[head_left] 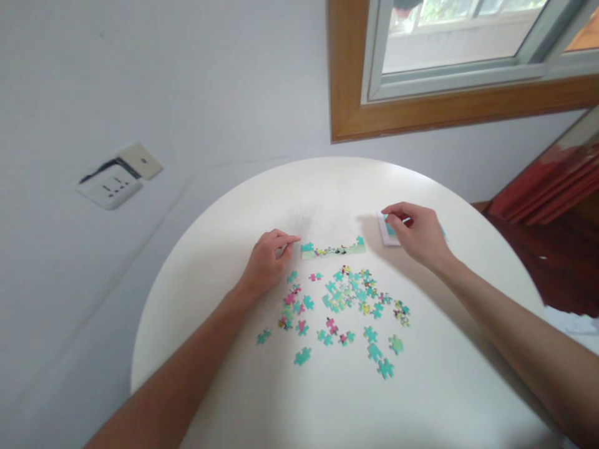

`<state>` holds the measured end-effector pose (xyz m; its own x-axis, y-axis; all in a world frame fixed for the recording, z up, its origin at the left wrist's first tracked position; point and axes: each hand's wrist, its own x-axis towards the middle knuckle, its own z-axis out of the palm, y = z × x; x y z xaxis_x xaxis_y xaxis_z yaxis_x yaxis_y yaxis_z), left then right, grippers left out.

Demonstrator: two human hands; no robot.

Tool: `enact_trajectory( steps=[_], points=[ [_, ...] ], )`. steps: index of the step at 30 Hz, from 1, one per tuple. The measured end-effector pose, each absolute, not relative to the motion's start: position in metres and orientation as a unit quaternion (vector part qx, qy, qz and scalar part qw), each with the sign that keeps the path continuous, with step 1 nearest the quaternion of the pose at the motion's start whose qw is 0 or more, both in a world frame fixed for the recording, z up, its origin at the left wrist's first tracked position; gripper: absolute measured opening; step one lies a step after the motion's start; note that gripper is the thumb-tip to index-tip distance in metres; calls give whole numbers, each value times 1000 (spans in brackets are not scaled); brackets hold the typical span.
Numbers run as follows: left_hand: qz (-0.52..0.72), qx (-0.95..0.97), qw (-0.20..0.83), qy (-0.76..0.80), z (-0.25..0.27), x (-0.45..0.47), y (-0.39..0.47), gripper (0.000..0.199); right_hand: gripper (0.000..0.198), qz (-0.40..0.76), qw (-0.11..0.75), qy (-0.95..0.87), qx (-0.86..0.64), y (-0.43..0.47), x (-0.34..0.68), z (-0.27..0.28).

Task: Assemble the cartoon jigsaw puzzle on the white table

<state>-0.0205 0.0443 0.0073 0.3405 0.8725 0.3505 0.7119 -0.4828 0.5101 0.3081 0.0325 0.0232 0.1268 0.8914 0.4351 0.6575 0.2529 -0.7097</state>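
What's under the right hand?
A white-bordered flat item lies under the right hand: its left border and some teal show. The hand covers its middle, so that part can't be seen.

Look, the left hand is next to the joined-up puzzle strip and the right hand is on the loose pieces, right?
Not quite. The right hand isn't on the loose pieces; the head view shows it over a flat white-edged item. The left hand is indeed next to the joined-up puzzle strip.

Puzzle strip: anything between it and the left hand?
Nothing visible. The left hand is right beside the left end of the puzzle strip; whether they touch is unclear.
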Motion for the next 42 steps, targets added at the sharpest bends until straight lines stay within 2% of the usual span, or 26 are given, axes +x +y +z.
enact_trajectory(
  steps=[12,23,42],
  points=[
    [301,811,142,481,10,-18,42,26,22,146,465,-641,-593,34,311,20],
    [334,792,159,487,14,-16,38,15,23,150,460,-642,-595,34,308,18],
    [313,802,139,489,14,-17,40,13,20,158,452,-651,-589,34,308,20]
  ],
)
